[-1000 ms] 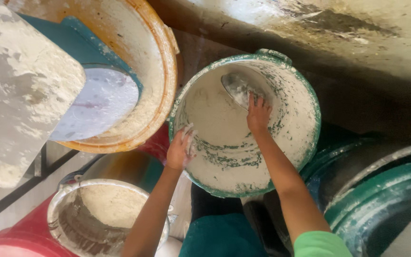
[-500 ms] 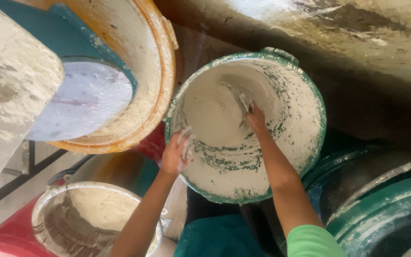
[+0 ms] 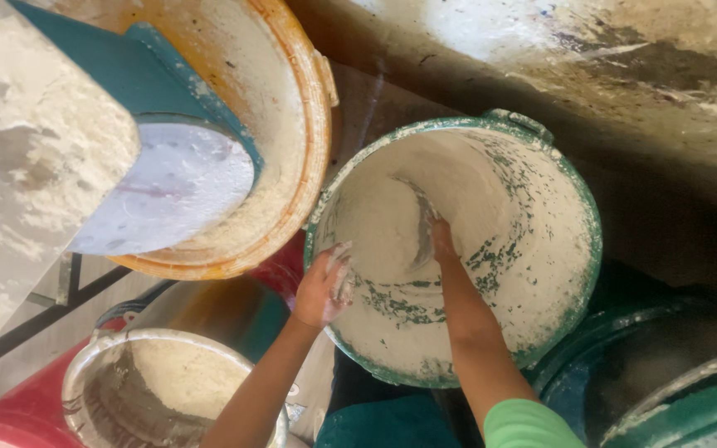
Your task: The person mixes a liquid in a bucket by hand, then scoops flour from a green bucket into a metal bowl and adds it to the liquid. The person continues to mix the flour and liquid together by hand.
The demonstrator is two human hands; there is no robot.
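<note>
Seen from above, a left hand clamps the near rim of a green bucket caked in white paste, seemingly to steady it, while the right hand reaches inside; whether its fingers are open or curled cannot be told. Beside it stand a small pail and an orange tub, against a stained concrete wall

Bright daylight from above, dark shadow at right, slight blur.
</note>
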